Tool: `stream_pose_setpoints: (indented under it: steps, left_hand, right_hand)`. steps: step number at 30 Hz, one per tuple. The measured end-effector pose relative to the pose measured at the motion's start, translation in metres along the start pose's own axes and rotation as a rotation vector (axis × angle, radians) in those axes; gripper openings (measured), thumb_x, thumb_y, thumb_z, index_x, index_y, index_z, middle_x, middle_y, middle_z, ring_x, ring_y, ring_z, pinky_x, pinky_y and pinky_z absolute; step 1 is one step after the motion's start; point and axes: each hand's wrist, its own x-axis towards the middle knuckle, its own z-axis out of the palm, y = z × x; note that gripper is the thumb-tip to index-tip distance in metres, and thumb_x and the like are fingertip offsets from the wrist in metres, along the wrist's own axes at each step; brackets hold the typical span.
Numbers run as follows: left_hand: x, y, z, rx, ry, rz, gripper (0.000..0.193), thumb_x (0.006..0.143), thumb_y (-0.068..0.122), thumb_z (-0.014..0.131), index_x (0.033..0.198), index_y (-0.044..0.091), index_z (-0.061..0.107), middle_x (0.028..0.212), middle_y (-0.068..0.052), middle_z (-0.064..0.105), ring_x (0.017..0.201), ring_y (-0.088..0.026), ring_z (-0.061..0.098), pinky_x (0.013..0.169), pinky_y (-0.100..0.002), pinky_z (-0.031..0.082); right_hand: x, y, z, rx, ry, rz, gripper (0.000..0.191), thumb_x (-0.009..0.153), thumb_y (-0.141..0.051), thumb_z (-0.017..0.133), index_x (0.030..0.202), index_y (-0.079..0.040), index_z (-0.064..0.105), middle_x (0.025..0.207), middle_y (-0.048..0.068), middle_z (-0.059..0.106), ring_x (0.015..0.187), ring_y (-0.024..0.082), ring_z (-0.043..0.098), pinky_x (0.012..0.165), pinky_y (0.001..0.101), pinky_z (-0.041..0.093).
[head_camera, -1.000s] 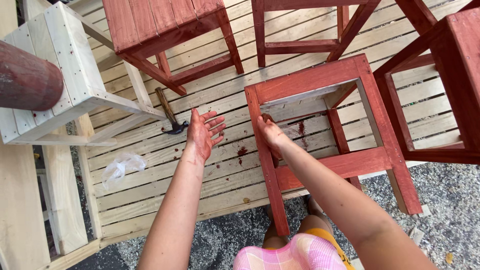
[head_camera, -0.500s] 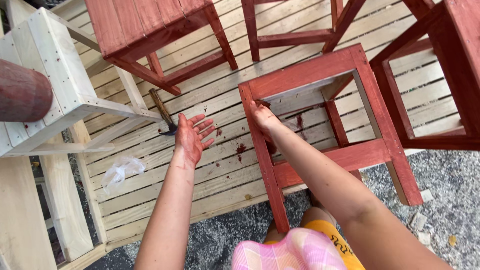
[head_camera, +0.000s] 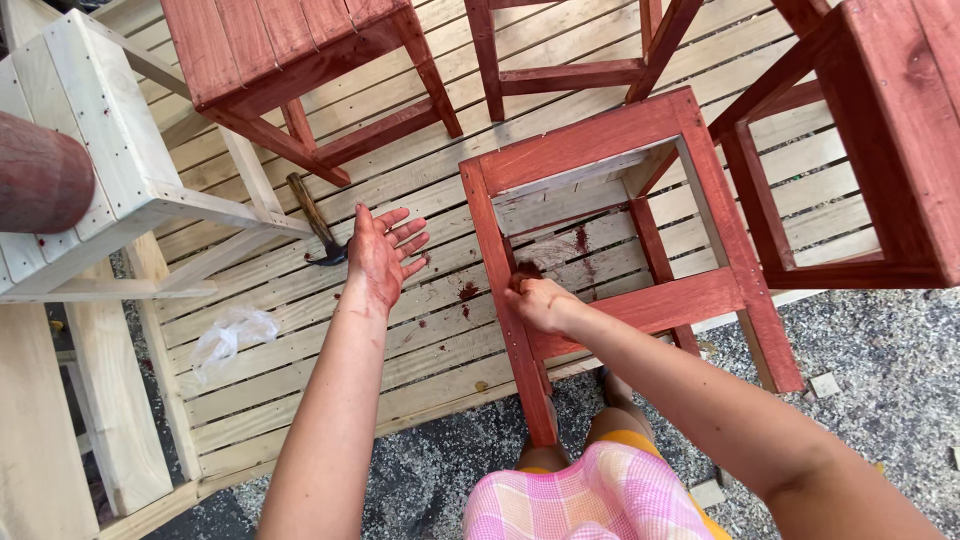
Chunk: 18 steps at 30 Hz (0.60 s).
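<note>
**Red stain going onto the frame stool**

The right hand (head_camera: 540, 300) is pressing a dark, stain-soaked wad (head_camera: 524, 271) — clenched in the fingers — against the near-left leg of the open-topped stool (head_camera: 600, 145), standing at about 1 o'clock from the person. Its square rails are already looking evenly red; the pale underside is showing bare. At 10 o'clock the left hand (head_camera: 383, 255), stained and spread open, is hovering over the slatted pallet (head_camera: 300, 340) beside a hammer (head_camera: 318, 225). An unpainted stool (head_camera: 90, 130) is waiting at 9 o'clock.

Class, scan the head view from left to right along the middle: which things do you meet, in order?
Unpainted stool → plastic scrap → hammer → left hand → right hand on the red stool frame → red stool at the right edge.
</note>
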Motion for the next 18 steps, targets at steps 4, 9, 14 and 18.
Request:
stream_pose_setpoints:
  steps: [4,9,14,18]
  left_hand:
    - [0.001,0.004,0.015,0.030,-0.036,0.028,0.080,0.097,0.072,0.019,0.135,0.011,0.055,0.125,-0.010,0.068,0.114,-0.027,0.062,0.104,-0.058,0.040]
    - [0.000,0.000,0.022,0.055,-0.017,0.021,0.081,0.096,0.072,0.018,0.134,0.012,0.056,0.125,-0.009,0.068,0.115,-0.025,0.063,0.107,-0.057,0.038]
    - [-0.005,-0.006,0.019,0.058,-0.025,-0.003,0.081,0.097,0.072,0.018,0.134,0.011,0.055,0.124,-0.009,0.069,0.114,-0.025,0.063,0.106,-0.056,0.038]
    - [-0.001,-0.006,0.012,0.056,-0.019,0.010,0.081,0.097,0.072,0.018,0.135,0.011,0.055,0.124,-0.009,0.069,0.115,-0.025,0.063,0.107,-0.058,0.039]
  right_hand:
    - [0.000,0.010,-0.010,-0.174,-0.109,-0.210,0.045,0.094,-0.038,0.049,0.120,-0.009,0.071,0.125,0.017,0.072,0.118,0.039,0.065,0.098,0.0461,0.053]
    - [0.015,0.005,0.008,-0.023,-0.060,-0.027,0.059,0.100,-0.055,0.041,0.125,-0.007,0.065,0.124,0.020,0.068,0.120,0.039,0.062,0.101,0.0469,0.049]
    - [0.016,0.005,0.008,-0.132,-0.100,0.089,0.069,0.104,-0.060,0.035,0.122,-0.001,0.068,0.127,0.025,0.067,0.124,0.040,0.061,0.105,0.0468,0.049]
    - [0.013,0.007,0.007,-0.174,-0.106,0.098,0.072,0.105,-0.060,0.033,0.122,0.000,0.071,0.128,0.025,0.067,0.126,0.040,0.060,0.106,0.0470,0.048]
